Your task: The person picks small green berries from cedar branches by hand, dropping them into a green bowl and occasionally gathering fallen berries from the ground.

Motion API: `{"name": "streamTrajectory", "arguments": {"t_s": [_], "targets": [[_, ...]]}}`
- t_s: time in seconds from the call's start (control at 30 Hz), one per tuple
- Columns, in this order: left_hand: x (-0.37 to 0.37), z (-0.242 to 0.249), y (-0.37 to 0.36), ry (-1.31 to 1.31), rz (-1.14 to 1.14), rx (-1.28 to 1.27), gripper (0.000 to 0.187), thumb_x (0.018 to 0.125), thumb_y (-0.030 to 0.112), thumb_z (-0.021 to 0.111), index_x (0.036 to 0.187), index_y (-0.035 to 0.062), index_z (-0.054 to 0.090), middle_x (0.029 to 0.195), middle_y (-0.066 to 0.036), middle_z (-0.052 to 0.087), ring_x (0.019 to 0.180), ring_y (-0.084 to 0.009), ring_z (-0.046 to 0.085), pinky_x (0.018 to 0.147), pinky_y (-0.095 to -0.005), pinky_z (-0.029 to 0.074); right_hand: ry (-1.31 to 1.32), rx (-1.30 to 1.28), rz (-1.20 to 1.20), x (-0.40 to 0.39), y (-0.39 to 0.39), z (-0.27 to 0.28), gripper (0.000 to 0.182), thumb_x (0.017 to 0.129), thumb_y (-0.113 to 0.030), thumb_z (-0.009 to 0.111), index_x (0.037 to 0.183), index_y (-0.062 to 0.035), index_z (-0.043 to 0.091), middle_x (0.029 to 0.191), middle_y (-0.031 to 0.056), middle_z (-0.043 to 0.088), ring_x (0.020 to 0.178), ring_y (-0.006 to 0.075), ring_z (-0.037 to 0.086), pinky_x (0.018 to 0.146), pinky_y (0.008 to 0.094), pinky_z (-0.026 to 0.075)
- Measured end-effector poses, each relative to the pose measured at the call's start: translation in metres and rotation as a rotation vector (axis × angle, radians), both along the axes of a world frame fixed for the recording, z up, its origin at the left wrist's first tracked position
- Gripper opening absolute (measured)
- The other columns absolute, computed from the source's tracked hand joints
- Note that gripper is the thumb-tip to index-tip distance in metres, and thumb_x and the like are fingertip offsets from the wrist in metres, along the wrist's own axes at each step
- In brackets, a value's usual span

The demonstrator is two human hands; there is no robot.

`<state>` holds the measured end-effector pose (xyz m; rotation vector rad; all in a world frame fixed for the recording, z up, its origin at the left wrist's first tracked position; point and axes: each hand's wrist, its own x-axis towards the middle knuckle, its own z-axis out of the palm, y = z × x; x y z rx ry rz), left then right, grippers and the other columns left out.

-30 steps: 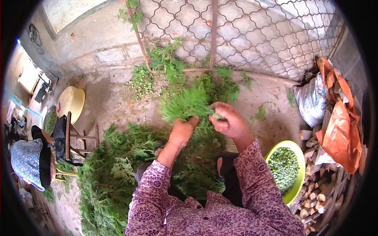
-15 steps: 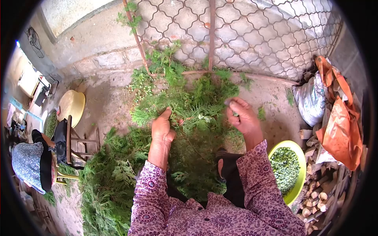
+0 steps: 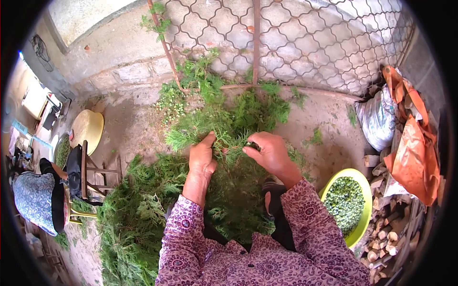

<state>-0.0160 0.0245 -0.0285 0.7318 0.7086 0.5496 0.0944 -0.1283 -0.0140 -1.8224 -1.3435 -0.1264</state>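
Note:
My left hand [image 3: 202, 156] is closed around a leafy evergreen branch [image 3: 232, 151], with its flat green sprays fanning out past the thumb. On the other side of the branch, my right hand [image 3: 271, 153] pinches at the tips of the sprays; what sits between thumb and finger is too small to make out. Below both hands, a large pile of cut evergreen branches [image 3: 138, 209] spreads over the ground and up to my feet. At my right stands a yellow basin [image 3: 366, 209] holding many small green cones or seeds [image 3: 343, 202].
A rusty metal lattice [image 3: 257, 43] leans on the wall ahead. To the right are a white sack [image 3: 377, 119], an orange bag [image 3: 414, 162] and stacked firewood [image 3: 381, 240]. On the left, another person [image 3: 36, 198] sits near a wooden stool [image 3: 101, 174] and a yellowish tub [image 3: 93, 131].
My right hand has moved left and slightly down, from beside the branch to its sprays. My left hand keeps its hold on the branch, shifted slightly right.

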Motion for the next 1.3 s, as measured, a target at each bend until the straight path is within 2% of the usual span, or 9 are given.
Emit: {"name": "streamTrajectory", "arguments": {"t_s": [0.17,0.27,0.33,0.5,0.57,0.9,1.0,1.1,1.3], "targets": [[0.002,-0.008,-0.001,-0.001,0.010,0.114,0.017,0.078,0.008,0.061,0.092,0.0004,0.057,0.075,-0.004,0.059,0.059,-0.0184,0.055,0.057,-0.0297,0.049,0.389,-0.079,0.026,0.006,-0.005,-0.002,0.021,0.067,-0.017,0.068,0.070,0.0012,0.058,0.057,0.0153,0.052,0.047,0.0233,0.050,0.047,0.0327,0.039],[0.001,0.001,-0.006,0.008,0.094,0.609,0.037,0.072,0.007,0.068,0.105,-0.0010,0.054,0.089,-0.009,0.059,0.074,-0.0229,0.056,0.071,-0.0331,0.047,0.334,-0.189,-0.031,0.015,-0.010,0.000,0.021,0.071,-0.014,0.067,0.068,0.0035,0.055,0.055,0.0032,0.047,0.054,0.0058,0.042,0.047,0.0266,0.035],[-0.003,0.019,-0.015,0.452,0.595,1.500,0.055,0.067,0.012,0.072,0.115,-0.0004,0.048,0.104,-0.014,0.054,0.092,-0.0278,0.051,0.085,-0.0376,0.040,0.338,-0.203,-0.046,0.020,-0.012,-0.003,0.021,0.071,-0.014,0.067,0.068,0.0034,0.055,0.055,0.0030,0.047,0.054,0.0058,0.042,0.047,0.0263,0.035],[-0.007,0.017,-0.027,0.211,0.155,1.886,0.059,0.058,0.008,0.074,0.112,0.0020,0.051,0.113,-0.014,0.051,0.096,-0.0280,0.050,0.083,-0.0360,0.041,0.339,-0.218,-0.068,0.025,-0.010,-0.009,0.021,0.071,-0.014,0.066,0.068,0.0034,0.056,0.054,0.0026,0.047,0.052,0.0062,0.041,0.046,0.0253,0.034],[0.000,0.000,-0.043,0.165,-0.068,1.718,0.049,0.061,0.004,0.071,0.107,0.0026,0.053,0.109,-0.016,0.053,0.094,-0.0308,0.054,0.078,-0.0363,0.046,0.343,-0.171,-0.067,0.023,-0.007,-0.009,0.027,0.065,-0.022,0.066,0.067,0.0034,0.058,0.054,0.0153,0.052,0.045,0.0216,0.049,0.046,0.0317,0.039],[0.003,-0.019,-0.045,0.111,-0.422,1.315,0.021,0.072,0.004,0.061,0.092,0.0021,0.057,0.084,-0.015,0.060,0.075,-0.0327,0.058,0.063,-0.0359,0.047,0.466,-0.256,0.009,0.009,-0.005,0.005,0.026,0.068,-0.022,0.065,0.071,0.0034,0.061,0.059,0.0127,0.057,0.050,0.0155,0.052,0.048,0.0303,0.040],[0.002,-0.021,-0.044,0.204,-0.461,1.214,0.012,0.076,0.005,0.060,0.086,0.0010,0.058,0.069,-0.011,0.059,0.062,-0.0230,0.057,0.056,-0.0304,0.044,0.646,-0.132,0.120,0.019,-0.009,0.006,0.020,0.074,-0.019,0.061,0.074,0.0009,0.061,0.053,0.0061,0.053,0.046,0.0129,0.047,0.043,0.0264,0.036],[0.002,-0.026,-0.043,0.089,-0.488,0.967,0.008,0.081,0.006,0.058,0.086,0.0001,0.060,0.067,0.002,0.055,0.062,-0.0043,0.045,0.056,-0.0221,0.039,1.596,0.313,0.453,0.033,-0.021,0.012,0.011,0.083,-0.015,0.053,0.090,-0.0075,0.055,0.062,0.0009,0.050,0.047,0.0086,0.040,0.039,0.0161,0.029],[0.005,-0.024,-0.035,0.047,-0.425,0.664,0.010,0.081,0.009,0.058,0.084,-0.0005,0.059,0.065,0.002,0.055,0.059,-0.0050,0.047,0.055,-0.0213,0.039,1.688,0.324,0.490,0.034,-0.026,0.020,0.017,0.083,-0.012,0.053,0.098,-0.0068,0.051,0.089,0.0078,0.053,0.060,0.0099,0.045,0.039,0.0153,0.031]]}}
